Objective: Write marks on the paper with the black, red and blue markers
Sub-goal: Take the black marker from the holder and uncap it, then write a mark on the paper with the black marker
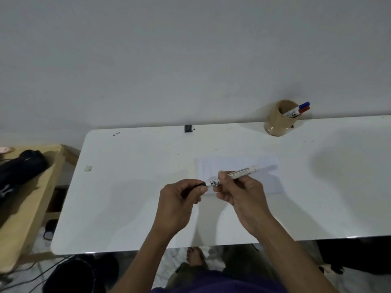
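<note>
A white tabletop (127, 208) is seen, with its back edge set against a pale wall (169, 49) and its near edge close to the person. Much bare room is left on both sides of the hands — wide and white on the left, wide on the right too. A sheet of paper (268, 182) is laid flat near the middle, well away from every edge.

The black marker (234, 175) is held in the air just over the paper, tilted up to the right. Its white body is gripped by the right hand (239, 193), and its black cap end is pinched by the left hand (179, 199).

At the back edge a brown cup (277, 121) is stood — the blue marker (302, 105) and the red marker (303, 110) are leaned in it, side by side.
</note>
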Demonstrator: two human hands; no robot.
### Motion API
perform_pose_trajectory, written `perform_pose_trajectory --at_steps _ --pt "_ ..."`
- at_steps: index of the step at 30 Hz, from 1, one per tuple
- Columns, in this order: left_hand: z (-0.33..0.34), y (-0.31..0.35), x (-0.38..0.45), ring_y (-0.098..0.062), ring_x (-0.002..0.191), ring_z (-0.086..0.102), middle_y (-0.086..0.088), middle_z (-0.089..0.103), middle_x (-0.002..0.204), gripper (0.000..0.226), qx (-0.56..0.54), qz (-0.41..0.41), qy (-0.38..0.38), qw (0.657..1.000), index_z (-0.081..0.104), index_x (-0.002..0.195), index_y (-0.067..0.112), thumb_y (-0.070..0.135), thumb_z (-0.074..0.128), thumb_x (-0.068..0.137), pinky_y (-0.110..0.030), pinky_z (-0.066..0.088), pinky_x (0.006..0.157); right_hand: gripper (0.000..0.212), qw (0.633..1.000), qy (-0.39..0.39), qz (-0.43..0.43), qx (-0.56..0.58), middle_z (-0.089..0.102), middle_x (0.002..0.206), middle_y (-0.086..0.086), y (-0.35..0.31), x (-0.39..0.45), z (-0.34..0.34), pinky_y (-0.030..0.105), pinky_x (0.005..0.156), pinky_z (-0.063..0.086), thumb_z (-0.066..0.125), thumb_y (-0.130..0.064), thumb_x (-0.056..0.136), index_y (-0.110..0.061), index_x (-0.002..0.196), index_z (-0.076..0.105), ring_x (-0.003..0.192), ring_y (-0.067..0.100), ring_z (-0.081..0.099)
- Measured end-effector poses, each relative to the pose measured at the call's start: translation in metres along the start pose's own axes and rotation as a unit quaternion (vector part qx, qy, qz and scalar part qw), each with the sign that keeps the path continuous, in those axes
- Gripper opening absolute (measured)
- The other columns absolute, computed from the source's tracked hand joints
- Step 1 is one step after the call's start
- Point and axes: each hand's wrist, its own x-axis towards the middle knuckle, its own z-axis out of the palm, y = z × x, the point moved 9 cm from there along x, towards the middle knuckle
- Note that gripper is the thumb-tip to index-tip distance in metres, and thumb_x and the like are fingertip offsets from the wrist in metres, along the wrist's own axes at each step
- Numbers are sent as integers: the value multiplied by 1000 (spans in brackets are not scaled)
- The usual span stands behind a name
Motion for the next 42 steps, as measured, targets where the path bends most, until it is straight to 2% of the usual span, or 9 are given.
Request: perform_pose_trajectory --at_steps 5,8,11,18,23,30,34,38,42 --pt "-8 -8 1 -3 48 53 11 62 50 9 -1 -20 -19 1000 78 86 10 15 70 90 -8 40 52 23 997 -23 -27 -73 79 83 14 4 8 11 29 73 60 71 -25 89 -2 93 74 77 22 77" --pt "-12 -12 7 -3 44 49 2 61 52 17 4 -35 -12 999 76 76 11 18 70 90 -9 37 49 26 997 -28 -34 -66 78 81 12 1 18 12 29 72 61 73 -28 82 -4 92 74 76 23 76" --pt "-27 -25 18 -7 49 54 -4 66 59 14 17 -66 14 998 77 80 8 19 73 88 -12 42 52 23 998 -6 -50 -23 77 76 8 -14 34 0 25 67 60 73 -25 80 -4 91 73 71 21 74" --pt "-59 -32 82 -14 70 67 3 73 74 13 221 -51 137 964 73 83 11 24 76 83 -18 47 68 13 997 40 -60 -32 77 82 8 -29 64 -28 27 71 61 70 -17 94 -5 94 73 76 24 73" --pt "-49 -47 131 -28 81 65 -11 72 87 9 316 -61 114 940 69 94 4 11 65 90 -36 53 75 17 997 47 -47 -39 77 85 12 -21 71 -35 35 76 59 72 -19 93 -3 97 74 78 25 73" --pt "-44 -62 148 -34 86 65 -18 70 98 14 359 -96 85 925 70 99 -1 10 65 91 -38 51 74 17 997 59 -39 -35 77 81 12 -15 80 -47 33 72 59 73 -19 92 -2 95 73 73 22 72" --pt "-53 -55 134 -34 108 61 -14 59 122 45 344 -118 121 924 57 129 9 23 70 88 -39 50 83 13 997 54 -39 -37 77 80 10 -14 82 -48 33 70 60 74 -16 91 -4 96 71 74 23 74" --pt "-51 -30 84 -26 110 57 -6 57 117 40 329 -12 224 917 53 127 17 30 64 91 -36 50 77 20 995 70 -57 -50 76 79 10 -14 82 -50 30 67 61 83 -1 80 -5 93 68 72 22 76" --pt "7 -45 58 -29 117 55 -9 61 126 39 408 131 115 896 56 130 17 32 60 94 -40 46 96 20 992 58 -78 -79 74 79 8 -6 88 -41 31 67 62 83 0 80 -6 88 66 72 18 74"
